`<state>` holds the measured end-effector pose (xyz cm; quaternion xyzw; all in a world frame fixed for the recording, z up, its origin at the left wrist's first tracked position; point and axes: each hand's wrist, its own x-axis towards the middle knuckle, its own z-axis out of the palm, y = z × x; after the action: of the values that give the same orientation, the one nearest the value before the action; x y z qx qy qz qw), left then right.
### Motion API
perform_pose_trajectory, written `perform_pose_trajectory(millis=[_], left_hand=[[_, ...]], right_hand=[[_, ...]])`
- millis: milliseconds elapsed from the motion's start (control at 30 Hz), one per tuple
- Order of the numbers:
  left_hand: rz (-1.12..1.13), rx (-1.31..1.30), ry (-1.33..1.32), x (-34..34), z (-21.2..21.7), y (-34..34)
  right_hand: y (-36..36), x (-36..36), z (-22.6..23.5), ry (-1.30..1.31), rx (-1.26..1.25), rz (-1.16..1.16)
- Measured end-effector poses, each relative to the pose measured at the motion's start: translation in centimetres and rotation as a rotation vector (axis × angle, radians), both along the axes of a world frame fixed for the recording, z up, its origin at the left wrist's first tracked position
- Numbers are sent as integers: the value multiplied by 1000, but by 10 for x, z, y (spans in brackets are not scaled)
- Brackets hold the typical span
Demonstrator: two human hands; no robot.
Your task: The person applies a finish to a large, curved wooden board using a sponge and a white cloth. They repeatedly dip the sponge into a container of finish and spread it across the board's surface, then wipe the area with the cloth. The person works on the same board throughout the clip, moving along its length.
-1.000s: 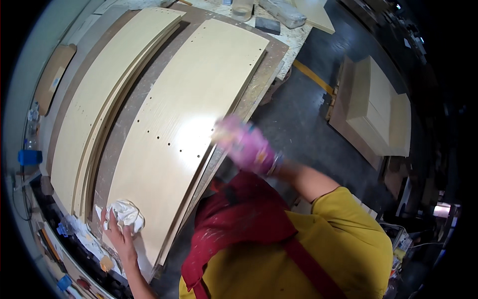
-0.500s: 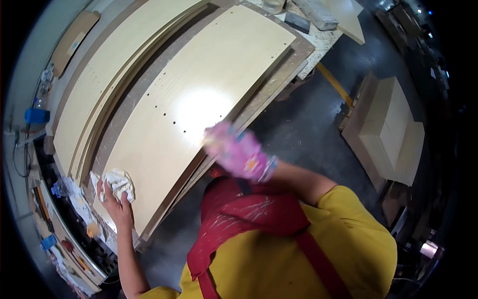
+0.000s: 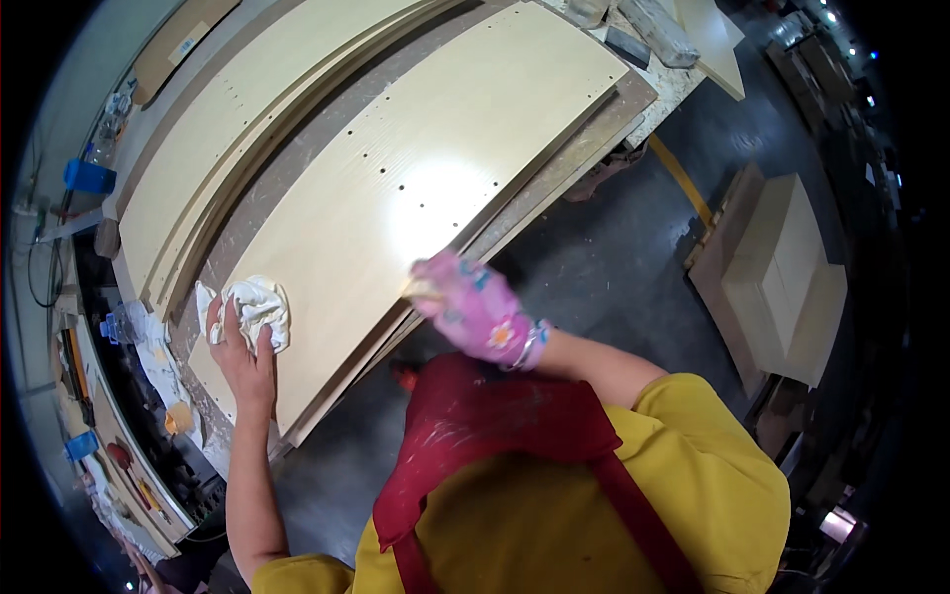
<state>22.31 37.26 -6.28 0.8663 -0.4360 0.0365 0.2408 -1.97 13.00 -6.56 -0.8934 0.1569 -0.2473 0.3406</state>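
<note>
A long pale wooden panel with small dark holes lies across the bench. Near its left end my bare left hand presses a crumpled white cloth to the surface, fingers bent over it. My right hand, in a pink flowered glove, is at the panel's near edge, its fingers closed around a small pale yellow piece. Motion blur and the glove hide what kind of thing that piece is. Whether it touches the edge is hard to make out.
Behind the panel stand more curved pale boards, stacked. Dark and grey blocks lie at the bench's far right corner. Right of me, pale boards are piled low. A blue container is at the left.
The whole view has shifted slightly, so panel and bench sit further right and higher. My left hand stays on the cloth; my right hand remains by the panel's near edge, less blurred.
</note>
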Motion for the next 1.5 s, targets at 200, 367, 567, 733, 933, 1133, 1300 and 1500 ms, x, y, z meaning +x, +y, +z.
perform_pose_trajectory(millis=[200, 367, 567, 733, 933, 1133, 1300, 1500], left_hand=[[-62, -115, 98, 7, -3, 1], [-94, -174, 91, 8, -4, 2], [-201, -240, 170, 28, 1, 17], [-259, -57, 128, 67, 35, 67], [-268, 19, -65, 77, 10, 98], [-278, 1, -125, 81, -2, 95], [-285, 19, -78, 81, 1, 98], [-283, 49, -109, 84, -6, 99]], right_hand=[[-61, -7, 6, -119, 111, -525], [61, 14, -7, -97, -228, -231], [162, 48, 6, 56, -114, -12], [75, 22, 6, -219, 139, -568], [157, 47, -6, -15, -46, -331], [284, 84, -15, -43, 76, 302], [312, 98, -21, -24, 395, 610], [290, 95, -2, 53, 44, 403]])
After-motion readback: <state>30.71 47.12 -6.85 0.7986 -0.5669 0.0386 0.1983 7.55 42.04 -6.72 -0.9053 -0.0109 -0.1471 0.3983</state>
